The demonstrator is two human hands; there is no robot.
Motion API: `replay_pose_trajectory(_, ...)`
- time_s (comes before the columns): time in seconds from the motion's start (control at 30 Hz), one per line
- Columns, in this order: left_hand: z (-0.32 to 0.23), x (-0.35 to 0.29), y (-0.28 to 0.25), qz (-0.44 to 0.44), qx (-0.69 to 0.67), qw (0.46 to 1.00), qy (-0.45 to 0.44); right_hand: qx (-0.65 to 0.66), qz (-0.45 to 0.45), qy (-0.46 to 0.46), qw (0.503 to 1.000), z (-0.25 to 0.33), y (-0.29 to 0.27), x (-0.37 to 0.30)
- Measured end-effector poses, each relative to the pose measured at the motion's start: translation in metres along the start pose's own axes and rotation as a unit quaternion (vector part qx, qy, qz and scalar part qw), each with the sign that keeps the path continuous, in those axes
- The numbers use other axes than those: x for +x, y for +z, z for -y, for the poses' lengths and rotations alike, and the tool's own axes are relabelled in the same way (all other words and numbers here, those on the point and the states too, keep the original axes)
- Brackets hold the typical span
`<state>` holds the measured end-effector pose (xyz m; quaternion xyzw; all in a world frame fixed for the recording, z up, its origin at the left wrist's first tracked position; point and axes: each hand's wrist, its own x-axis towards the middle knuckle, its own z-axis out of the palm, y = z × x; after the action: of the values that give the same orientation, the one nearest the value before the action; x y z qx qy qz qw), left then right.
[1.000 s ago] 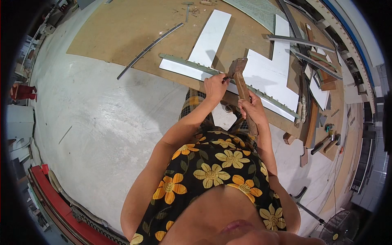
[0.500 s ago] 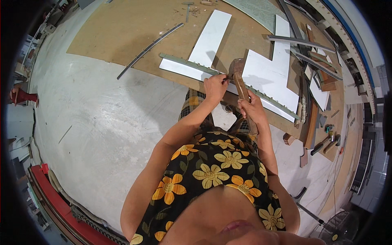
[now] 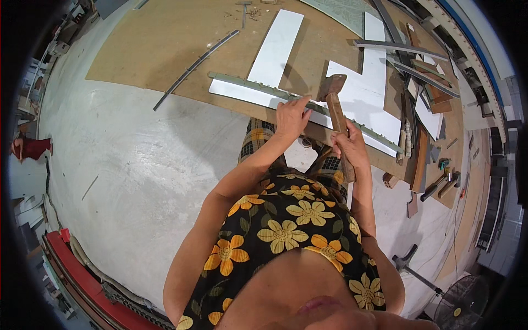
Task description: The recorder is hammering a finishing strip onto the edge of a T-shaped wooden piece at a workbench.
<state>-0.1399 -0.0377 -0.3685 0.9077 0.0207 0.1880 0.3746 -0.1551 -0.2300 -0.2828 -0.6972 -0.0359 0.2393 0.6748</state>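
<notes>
My right hand [image 3: 351,146] is wrapped round the wooden handle of a hammer [image 3: 333,85]. The blocky brown hammer head is raised over the boards, just right of my left hand. My left hand [image 3: 292,116] rests at the near edge of the work, fingers stretched along a greenish strip [image 3: 247,83] and thumb apart from them. Several small bumps line this strip, which lies along a long white board [image 3: 231,92]. Beyond it lie a white panel [image 3: 278,47] and an L-shaped white panel [image 3: 357,91]. What lies directly under my left fingers is hidden.
A thin dark strip [image 3: 195,67] overhangs the brown worktable [image 3: 137,55] at left. Grey metal lengths [image 3: 401,50] and wood offcuts are piled at right. Several hand tools [image 3: 437,186] lie at the table's right end. A black fan [image 3: 461,308] stands at lower right.
The hammer has moved up and right with my right hand, away from my left fingers. My left fingers, earlier pinched round a small dark thing, are now stretched out. The view has shifted slightly.
</notes>
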Motion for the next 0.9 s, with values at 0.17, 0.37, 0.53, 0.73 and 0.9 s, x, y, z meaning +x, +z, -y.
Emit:
replay_pose_trajectory(0.17,-0.010,0.007,0.015,0.062,0.085,0.994,0.037,-0.010,-0.014,0.013,1.000,-0.008,-0.010,-0.009)
replay_pose_trajectory(0.37,-0.006,0.010,0.023,0.049,0.118,0.991,0.039,-0.009,-0.024,0.025,0.999,-0.012,-0.013,-0.019)
replay_pose_trajectory(0.53,-0.005,0.010,0.025,0.043,0.105,0.993,0.033,-0.006,-0.011,0.013,1.000,-0.013,-0.013,-0.019)
replay_pose_trajectory(0.73,-0.006,0.010,0.023,0.042,0.100,0.994,0.032,-0.017,-0.012,0.030,0.999,-0.020,-0.011,-0.016)
replay_pose_trajectory(0.9,-0.006,0.010,0.023,0.035,0.096,0.994,0.039,-0.009,0.003,0.017,1.000,-0.018,-0.010,-0.018)
